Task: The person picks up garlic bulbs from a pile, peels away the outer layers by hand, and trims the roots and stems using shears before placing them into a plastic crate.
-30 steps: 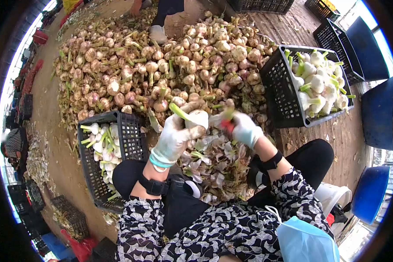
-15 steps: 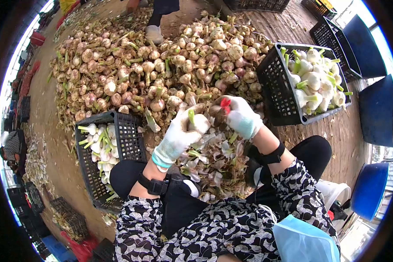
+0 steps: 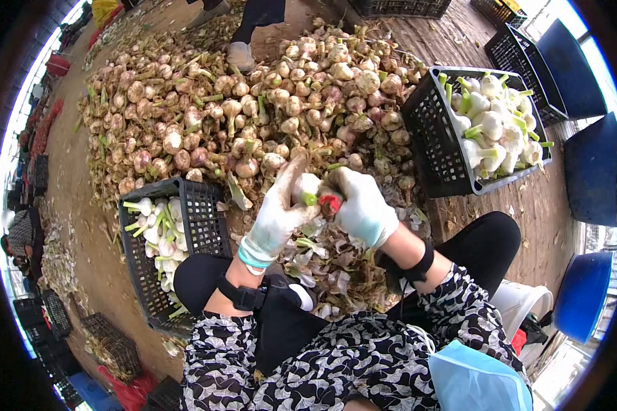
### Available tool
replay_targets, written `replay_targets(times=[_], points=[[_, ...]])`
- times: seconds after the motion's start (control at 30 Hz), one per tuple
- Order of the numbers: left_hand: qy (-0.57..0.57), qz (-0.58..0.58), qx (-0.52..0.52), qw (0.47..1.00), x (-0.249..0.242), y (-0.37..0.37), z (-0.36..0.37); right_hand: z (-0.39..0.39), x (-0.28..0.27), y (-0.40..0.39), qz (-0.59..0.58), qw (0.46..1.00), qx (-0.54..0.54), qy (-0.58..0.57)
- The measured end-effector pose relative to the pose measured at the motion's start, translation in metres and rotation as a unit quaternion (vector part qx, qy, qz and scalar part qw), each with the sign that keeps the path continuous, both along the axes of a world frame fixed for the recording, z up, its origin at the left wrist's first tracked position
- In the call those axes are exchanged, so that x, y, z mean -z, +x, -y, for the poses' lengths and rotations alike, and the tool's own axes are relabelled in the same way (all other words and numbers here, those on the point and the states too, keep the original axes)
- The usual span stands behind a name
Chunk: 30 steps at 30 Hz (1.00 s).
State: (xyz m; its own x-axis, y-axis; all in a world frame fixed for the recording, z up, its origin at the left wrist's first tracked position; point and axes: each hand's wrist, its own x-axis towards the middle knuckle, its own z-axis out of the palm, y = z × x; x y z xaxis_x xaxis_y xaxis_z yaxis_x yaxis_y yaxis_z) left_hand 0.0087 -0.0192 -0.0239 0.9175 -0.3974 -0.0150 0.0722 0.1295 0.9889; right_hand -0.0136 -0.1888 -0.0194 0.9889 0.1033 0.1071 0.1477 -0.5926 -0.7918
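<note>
My left hand, in a white glove, is closed round a peeled white garlic bulb whose green cut stem points toward me. My right hand, also gloved, is closed on a small red tool beside the stem; the tool's working end is hidden. Both hands are close together above loose garlic skins. Beyond them spreads a big pile of unpeeled garlic.
Black crates of white garlic stand at the left and right. A co-worker's shoe is at the pile's far edge. Blue tubs line the right side, with a white bucket near my knee.
My right hand has moved left and toward me, bringing the red tool to the garlic bulb. The bulb has turned in my left hand. Another shoe of the co-worker now shows at the top.
</note>
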Motion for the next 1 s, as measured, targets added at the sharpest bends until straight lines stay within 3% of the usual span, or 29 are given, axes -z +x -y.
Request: replay_targets(times=[0.03, 0.07, 0.13, 0.17, 0.23, 0.3, 0.37, 0.4, 0.43, 0.5, 0.53, 0.57, 0.63, 0.67, 0.7, 0.77, 0.83, 0.87, 0.9, 0.93, 0.97, 1.0], points=[[0.002, 0.0, 0.001, 1.0, -0.002, 0.002, 0.0, -0.008, 0.0, -0.004, 0.051, 0.998, 0.025, 0.013], [0.04, 0.01, -0.028, 0.999, -0.005, 0.003, -0.001, -0.015, -0.005, -0.009, 0.059, 0.997, 0.031, 0.029], [0.013, 0.013, -0.09, 0.996, -0.012, 0.0, 0.004, -0.029, -0.006, -0.011, 0.065, 0.996, 0.03, 0.052], [0.066, 0.037, -0.145, 0.987, -0.006, -0.001, 0.003, -0.032, -0.009, -0.011, 0.07, 0.995, 0.028, 0.064], [-0.144, -0.112, -0.151, 0.972, -0.011, 0.0, 0.002, -0.022, 0.006, 0.003, 0.064, 0.988, 0.07, 0.122], [-0.303, -0.159, -0.121, 0.932, -0.017, 0.005, -0.001, -0.004, 0.048, 0.018, -0.09, 0.965, 0.239, 0.053], [-0.361, -0.18, -0.115, 0.908, -0.022, 0.013, -0.006, 0.02, 0.09, 0.011, -0.215, 0.967, 0.027, -0.132], [-0.416, -0.21, -0.115, 0.877, -0.021, 0.013, -0.01, 0.018, 0.079, -0.001, -0.174, 0.978, -0.004, -0.116], [-0.373, -0.221, -0.128, 0.892, -0.016, 0.015, -0.015, 0.025, 0.086, -0.001, -0.086, 0.993, -0.023, -0.074], [-0.274, -0.23, -0.18, 0.916, -0.009, 0.014, -0.008, 0.015, 0.059, 0.01, -0.224, 0.953, 0.062, 0.195], [-0.249, -0.182, -0.149, 0.939, -0.018, 0.009, -0.003, 0.003, 0.019, 0.008, -0.211, 0.941, 0.061, 0.258], [-0.054, -0.096, -0.204, 0.973, -0.024, 0.006, 0.001, -0.009, -0.012, 0.009, -0.192, 0.925, 0.061, 0.321], [-0.224, -0.102, -0.236, 0.94, -0.033, 0.002, 0.018, -0.024, -0.017, 0.005, 0.002, 0.987, 0.018, 0.159], [-0.257, -0.094, -0.138, 0.952, -0.023, 0.006, 0.0, -0.024, -0.027, 0.005, -0.108, 0.974, 0.011, 0.196], [-0.256, -0.094, -0.139, 0.952, -0.01, 0.006, -0.004, -0.018, 0.014, 0.016, -0.158, 0.899, 0.016, 0.409], [-0.391, -0.14, -0.093, 0.905, -0.01, 0.009, -0.013, 0.007, 0.041, 0.017, -0.14, 0.945, 0.152, 0.254], [-0.481, -0.227, -0.053, 0.846, -0.016, 0.013, -0.023, 0.026, 0.104, 0.008, -0.324, 0.925, 0.037, 0.196], [-0.449, -0.182, -0.041, 0.874, -0.014, 0.012, -0.026, 0.014, 0.072, -0.001, -0.218, 0.966, -0.011, 0.136], [-0.48, -0.209, -0.017, 0.852, -0.013, 0.014, -0.025, 0.001, 0.048, -0.005, -0.195, 0.964, -0.01, 0.18], [-0.508, -0.238, 0.006, 0.828, -0.015, 0.017, -0.023, -0.008, 0.079, -0.003, -0.155, 0.964, 0.002, 0.217], [-0.496, -0.214, 0.028, 0.841, -0.012, 0.018, -0.022, -0.017, 0.01, -0.004, -0.146, 0.975, 0.01, 0.166], [-0.378, -0.186, -0.047, 0.906, -0.01, 0.017, -0.018, -0.032, 0.004, -0.006, -0.02, 0.971, -0.013, 0.239]])
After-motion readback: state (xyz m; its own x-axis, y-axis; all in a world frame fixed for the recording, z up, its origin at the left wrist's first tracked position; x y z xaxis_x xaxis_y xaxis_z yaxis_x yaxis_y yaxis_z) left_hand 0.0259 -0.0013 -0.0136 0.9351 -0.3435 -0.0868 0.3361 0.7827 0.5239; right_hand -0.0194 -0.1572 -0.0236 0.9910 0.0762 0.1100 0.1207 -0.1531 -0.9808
